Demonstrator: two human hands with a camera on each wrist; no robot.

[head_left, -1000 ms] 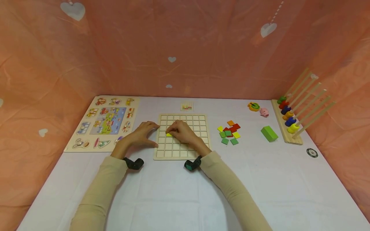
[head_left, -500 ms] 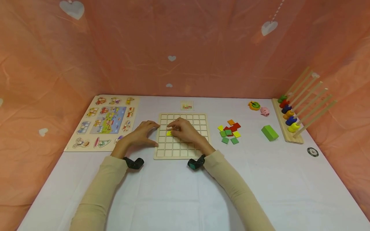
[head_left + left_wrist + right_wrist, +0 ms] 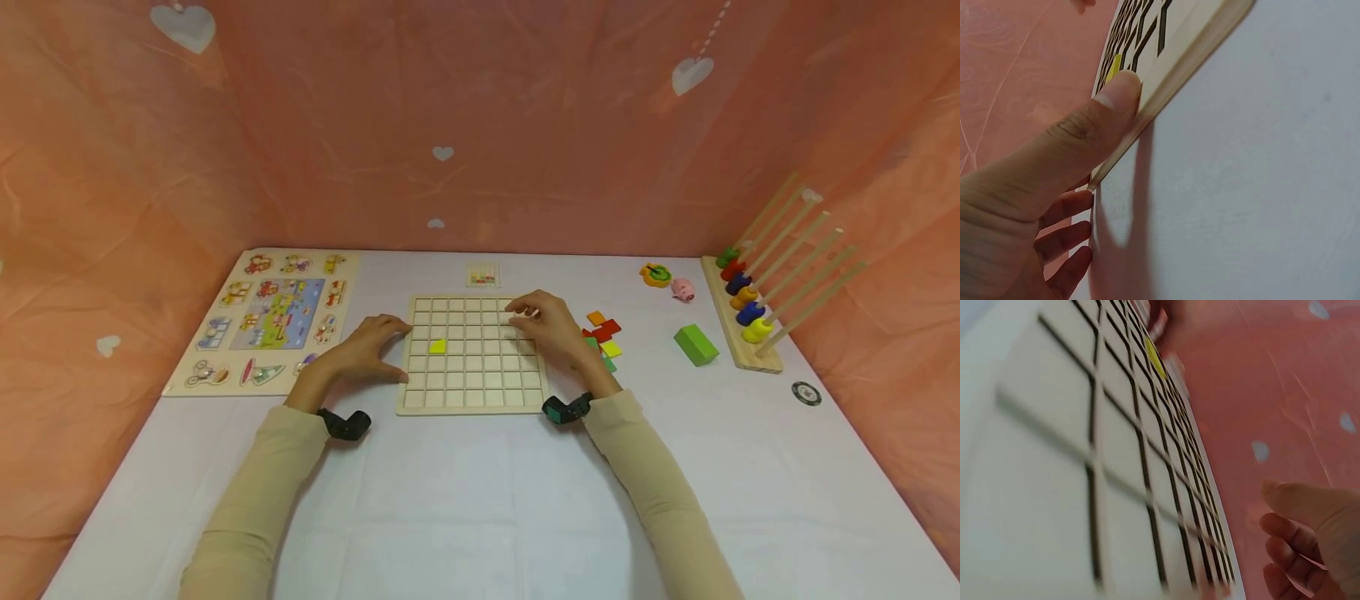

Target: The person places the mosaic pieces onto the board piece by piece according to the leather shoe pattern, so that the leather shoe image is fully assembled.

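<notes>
A pale wooden grid board (image 3: 465,380) lies mid-table, with one yellow square tile (image 3: 437,347) in a cell towards its left side. My left hand (image 3: 364,350) rests at the board's left edge, thumb and fingers spread apart; in the left wrist view the thumb (image 3: 1119,94) touches the rim. Over the board's right edge is my right hand (image 3: 551,332), raised, fingers loosely bent, nothing seen in them. It partly covers a loose pile of square tiles, among them a red tile (image 3: 611,327), an orange tile (image 3: 596,318) and a yellow tile (image 3: 611,349).
A picture puzzle board (image 3: 255,367) lies at left. Behind the grid board is a small pattern card (image 3: 483,275). Rightward are a green block (image 3: 696,345), a pink pig piece (image 3: 682,289), a peg stand (image 3: 757,358) with coloured pieces and a round black-and-white chip (image 3: 806,393).
My right hand has let go of the yellow tile, leaving it on the board, and has moved right to the board's right edge. My left hand has stayed in place.
</notes>
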